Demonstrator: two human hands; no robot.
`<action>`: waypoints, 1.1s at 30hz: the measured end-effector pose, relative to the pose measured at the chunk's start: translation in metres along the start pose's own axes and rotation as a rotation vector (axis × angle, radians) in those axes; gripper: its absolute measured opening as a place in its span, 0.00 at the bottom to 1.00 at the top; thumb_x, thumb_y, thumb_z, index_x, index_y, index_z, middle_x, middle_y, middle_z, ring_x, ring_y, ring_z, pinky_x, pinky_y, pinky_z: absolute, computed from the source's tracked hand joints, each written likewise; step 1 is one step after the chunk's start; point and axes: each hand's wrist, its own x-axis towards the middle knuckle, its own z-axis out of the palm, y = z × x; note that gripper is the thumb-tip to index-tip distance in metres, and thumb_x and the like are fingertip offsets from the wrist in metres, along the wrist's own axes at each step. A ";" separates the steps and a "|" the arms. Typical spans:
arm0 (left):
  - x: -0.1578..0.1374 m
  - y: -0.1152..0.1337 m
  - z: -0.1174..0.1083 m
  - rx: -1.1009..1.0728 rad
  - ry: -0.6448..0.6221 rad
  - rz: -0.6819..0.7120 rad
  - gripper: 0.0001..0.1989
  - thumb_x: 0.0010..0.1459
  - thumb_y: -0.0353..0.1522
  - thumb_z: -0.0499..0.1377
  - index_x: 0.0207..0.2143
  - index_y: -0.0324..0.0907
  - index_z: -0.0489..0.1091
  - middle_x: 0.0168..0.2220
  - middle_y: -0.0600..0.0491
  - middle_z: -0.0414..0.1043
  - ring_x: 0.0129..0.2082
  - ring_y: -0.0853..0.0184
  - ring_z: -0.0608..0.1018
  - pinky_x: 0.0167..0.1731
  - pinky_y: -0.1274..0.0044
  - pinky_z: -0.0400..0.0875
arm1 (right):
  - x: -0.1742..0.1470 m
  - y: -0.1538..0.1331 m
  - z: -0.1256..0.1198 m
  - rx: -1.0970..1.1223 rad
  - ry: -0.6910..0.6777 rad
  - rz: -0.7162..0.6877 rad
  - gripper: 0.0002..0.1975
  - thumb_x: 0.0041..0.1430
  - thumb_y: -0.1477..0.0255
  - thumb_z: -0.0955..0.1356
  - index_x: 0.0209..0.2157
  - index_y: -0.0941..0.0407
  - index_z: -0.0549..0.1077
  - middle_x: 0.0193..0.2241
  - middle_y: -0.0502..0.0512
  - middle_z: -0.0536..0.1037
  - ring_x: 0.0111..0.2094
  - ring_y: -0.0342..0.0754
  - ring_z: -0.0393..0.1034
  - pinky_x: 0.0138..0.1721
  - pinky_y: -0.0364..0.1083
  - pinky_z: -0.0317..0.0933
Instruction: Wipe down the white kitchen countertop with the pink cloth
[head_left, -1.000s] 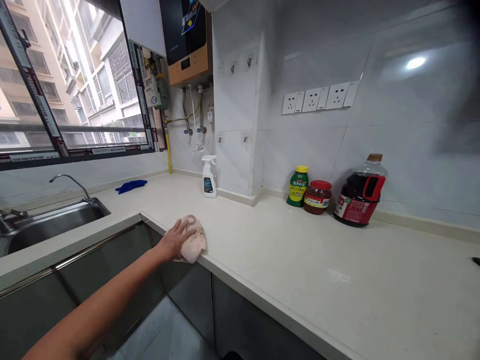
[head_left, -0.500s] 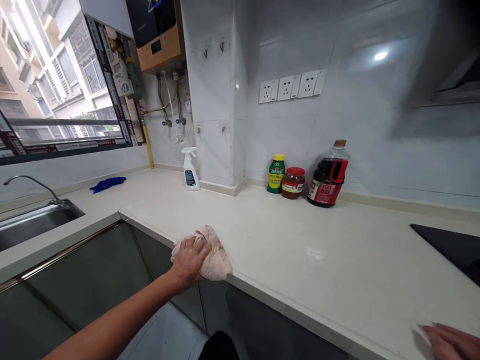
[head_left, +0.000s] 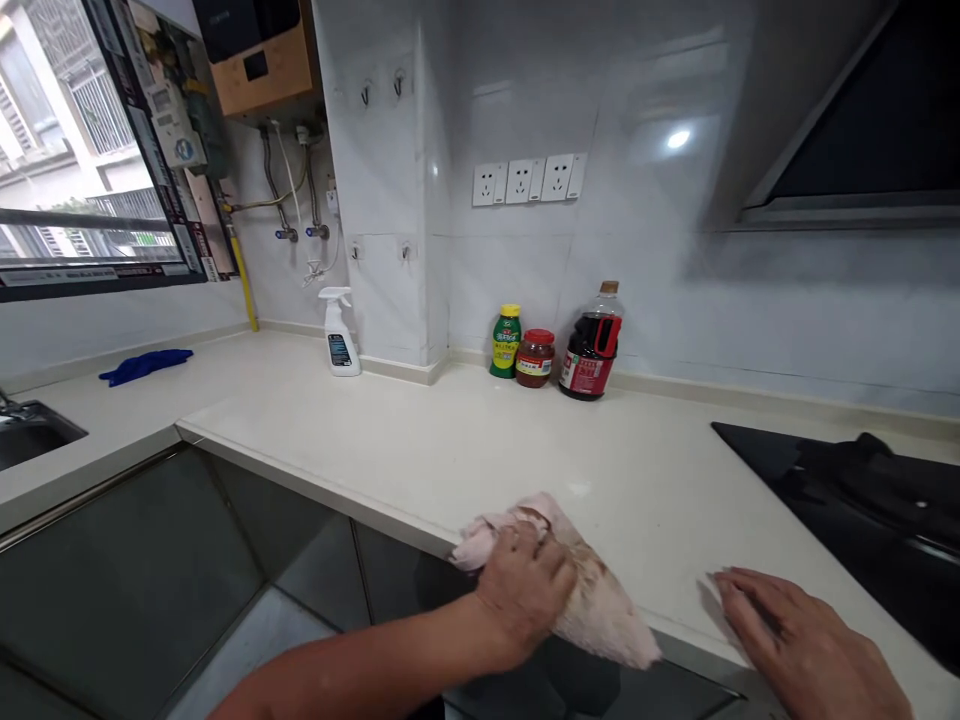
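A pale pink cloth (head_left: 600,600) with brownish stains lies bunched at the front edge of the white countertop (head_left: 420,440), part of it hanging over. My left hand (head_left: 527,585) presses on it with curled fingers gripping the fabric. To the right, my right hand (head_left: 810,640) hovers over or rests on the counter's front edge; I cannot tell which. Its fingers are extended and it holds nothing.
Against the back wall stand a green bottle (head_left: 506,342), a red-lidded jar (head_left: 535,360) and a large dark sauce jug (head_left: 591,350). A white spray bottle (head_left: 340,335), blue cloth-like item (head_left: 145,367) and sink (head_left: 37,432) are leftward. A black cooktop (head_left: 847,490) is at right.
My left hand has slid the cloth rightward along the counter's front edge. The view has turned right, bringing more of the cooktop and my right hand into sight.
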 end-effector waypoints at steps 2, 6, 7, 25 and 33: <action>0.022 0.028 0.008 -0.014 0.078 0.042 0.15 0.71 0.34 0.47 0.48 0.41 0.72 0.50 0.43 0.74 0.50 0.52 0.73 0.41 0.62 0.65 | 0.003 -0.004 -0.002 0.019 -0.020 -0.002 0.19 0.67 0.54 0.60 0.40 0.48 0.78 0.44 0.55 0.78 0.45 0.60 0.74 0.37 0.59 0.69; 0.045 0.052 0.006 -0.092 0.071 0.086 0.13 0.66 0.36 0.55 0.49 0.39 0.72 0.47 0.42 0.74 0.49 0.51 0.73 0.43 0.61 0.66 | 0.005 -0.047 -0.012 0.127 0.054 -0.106 0.15 0.71 0.59 0.60 0.48 0.49 0.74 0.49 0.58 0.75 0.51 0.60 0.70 0.48 0.61 0.67; 0.045 0.050 0.001 -0.118 0.037 0.091 0.18 0.63 0.38 0.58 0.51 0.37 0.70 0.48 0.41 0.73 0.50 0.49 0.73 0.45 0.60 0.67 | 0.004 -0.063 -0.013 0.165 0.037 -0.160 0.14 0.71 0.60 0.61 0.51 0.49 0.71 0.51 0.58 0.74 0.53 0.59 0.69 0.49 0.59 0.67; -0.034 -0.186 0.004 -0.473 0.112 -0.462 0.18 0.63 0.44 0.54 0.45 0.45 0.76 0.48 0.48 0.79 0.51 0.58 0.78 0.54 0.66 0.70 | 0.064 -0.259 0.071 -0.098 -0.451 -0.407 0.57 0.37 0.62 0.86 0.65 0.55 0.58 0.59 0.74 0.64 0.58 0.73 0.59 0.56 0.68 0.58; -0.037 -0.189 0.006 -0.424 0.054 -0.523 0.23 0.59 0.50 0.53 0.44 0.47 0.78 0.50 0.49 0.79 0.53 0.54 0.76 0.54 0.65 0.69 | 0.032 -0.234 0.084 -0.071 -0.140 -0.487 0.36 0.57 0.68 0.76 0.63 0.53 0.60 0.59 0.69 0.66 0.60 0.70 0.60 0.55 0.64 0.64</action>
